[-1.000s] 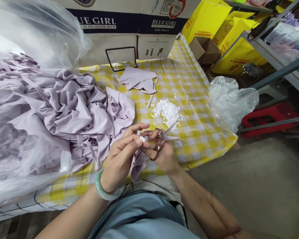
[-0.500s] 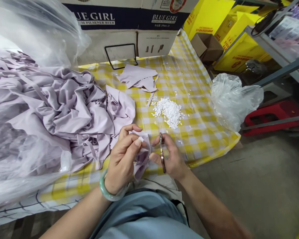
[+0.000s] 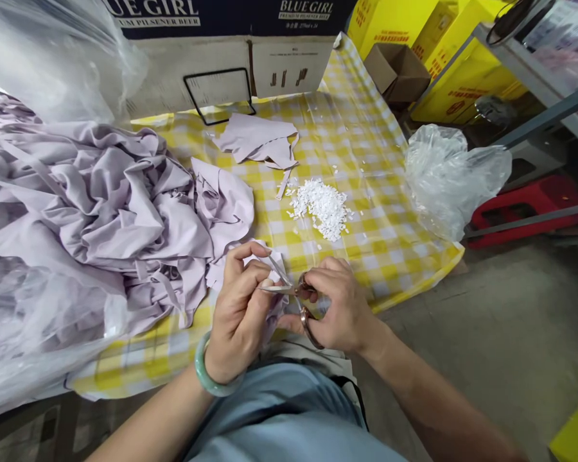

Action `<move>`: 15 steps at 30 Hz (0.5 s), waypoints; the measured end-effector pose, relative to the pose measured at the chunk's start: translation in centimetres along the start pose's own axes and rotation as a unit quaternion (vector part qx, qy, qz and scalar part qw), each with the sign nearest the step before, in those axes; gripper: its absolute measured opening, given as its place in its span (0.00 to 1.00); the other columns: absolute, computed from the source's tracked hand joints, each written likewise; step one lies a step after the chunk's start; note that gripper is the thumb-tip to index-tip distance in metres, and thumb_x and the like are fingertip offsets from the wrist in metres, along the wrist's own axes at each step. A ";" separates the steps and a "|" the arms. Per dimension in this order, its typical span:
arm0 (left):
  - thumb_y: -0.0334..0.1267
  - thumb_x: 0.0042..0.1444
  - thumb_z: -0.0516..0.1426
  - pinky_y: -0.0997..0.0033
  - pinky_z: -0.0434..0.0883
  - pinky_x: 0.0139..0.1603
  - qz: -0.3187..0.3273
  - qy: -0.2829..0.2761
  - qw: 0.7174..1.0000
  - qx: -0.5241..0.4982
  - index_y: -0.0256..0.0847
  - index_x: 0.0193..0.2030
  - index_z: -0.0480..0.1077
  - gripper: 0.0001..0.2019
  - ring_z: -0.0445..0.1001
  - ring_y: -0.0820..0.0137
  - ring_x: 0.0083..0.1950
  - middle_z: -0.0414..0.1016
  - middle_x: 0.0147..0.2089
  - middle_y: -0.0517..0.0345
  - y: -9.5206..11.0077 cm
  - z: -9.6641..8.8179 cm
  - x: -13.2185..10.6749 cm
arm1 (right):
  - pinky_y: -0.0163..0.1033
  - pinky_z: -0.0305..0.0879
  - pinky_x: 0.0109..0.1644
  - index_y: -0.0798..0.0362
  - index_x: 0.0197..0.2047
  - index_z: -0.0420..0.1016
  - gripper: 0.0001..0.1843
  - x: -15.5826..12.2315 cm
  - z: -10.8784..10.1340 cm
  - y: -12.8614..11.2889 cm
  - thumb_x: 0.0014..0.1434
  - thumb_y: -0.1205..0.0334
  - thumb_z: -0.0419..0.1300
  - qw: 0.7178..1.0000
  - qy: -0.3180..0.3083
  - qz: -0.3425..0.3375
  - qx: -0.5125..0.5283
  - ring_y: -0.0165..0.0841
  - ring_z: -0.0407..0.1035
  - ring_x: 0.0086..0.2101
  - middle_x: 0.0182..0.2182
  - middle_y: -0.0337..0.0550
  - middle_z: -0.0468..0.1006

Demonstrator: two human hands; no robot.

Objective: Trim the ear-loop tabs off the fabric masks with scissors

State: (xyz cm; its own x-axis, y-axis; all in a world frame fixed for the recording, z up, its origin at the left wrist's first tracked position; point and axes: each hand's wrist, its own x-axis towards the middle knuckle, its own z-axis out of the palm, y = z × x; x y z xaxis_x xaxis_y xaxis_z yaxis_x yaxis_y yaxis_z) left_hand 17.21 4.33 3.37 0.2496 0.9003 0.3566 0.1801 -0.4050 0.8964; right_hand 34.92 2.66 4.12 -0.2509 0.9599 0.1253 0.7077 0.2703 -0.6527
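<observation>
My left hand (image 3: 241, 308), with a green bangle at its wrist, is closed in a pinch on a lilac fabric piece (image 3: 277, 258). Part of that cloth hangs behind and below the fingers, so its full shape is hidden. My right hand (image 3: 340, 301) has thumb and fingers through the handles of small metal scissors (image 3: 293, 290). Their blades are spread and point left, at my left fingertips. Beyond my hands lies a pile of tiny white pieces (image 3: 322, 208). A large heap of lilac fabric (image 3: 91, 199) is on the left.
A yellow checked cloth (image 3: 390, 256) covers the table. Another lilac piece (image 3: 257, 138) lies near a cardboard beer box (image 3: 289, 64) at the back. Clear plastic bags (image 3: 455, 176) sit at the right edge and left side. A metal shelf (image 3: 549, 109) and red plastic object (image 3: 534, 208) stand right.
My right hand has turned the scissors leftward, and their blades have spread close to my left fingertips. The white bit seen at those fingertips earlier is now hard to make out.
</observation>
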 end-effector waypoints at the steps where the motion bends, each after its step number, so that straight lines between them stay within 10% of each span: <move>1: 0.25 0.64 0.49 0.61 0.61 0.58 0.001 -0.001 1.000 0.000 0.41 0.35 0.69 0.12 0.60 0.64 0.56 0.68 0.38 0.55 0.0 0.0 0.0 | 0.41 0.53 0.38 0.51 0.24 0.66 0.24 0.0 -0.1 0.0 0.49 0.41 0.68 1.000 -0.002 0.001 0.000 0.34 0.61 0.29 0.21 0.38 0.70; 15: 0.27 0.66 0.49 0.58 0.62 0.58 0.024 0.000 1.000 0.000 0.41 0.37 0.68 0.10 0.60 0.63 0.57 0.67 0.38 0.54 -0.5 0.4 -0.3 | 0.40 0.51 0.37 0.52 0.21 0.63 0.27 -0.1 0.0 -0.3 0.47 0.40 0.68 1.000 0.009 0.010 0.001 0.32 0.60 0.28 0.19 0.37 0.69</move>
State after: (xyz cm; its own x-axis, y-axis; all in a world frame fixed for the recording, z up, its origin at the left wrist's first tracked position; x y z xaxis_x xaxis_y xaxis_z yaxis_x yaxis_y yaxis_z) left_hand 17.44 4.16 2.71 0.2573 0.8803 0.3986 0.1687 -0.4471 0.8785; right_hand 34.72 2.47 4.32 -0.2249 0.9663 0.1254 0.7113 0.2508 -0.6567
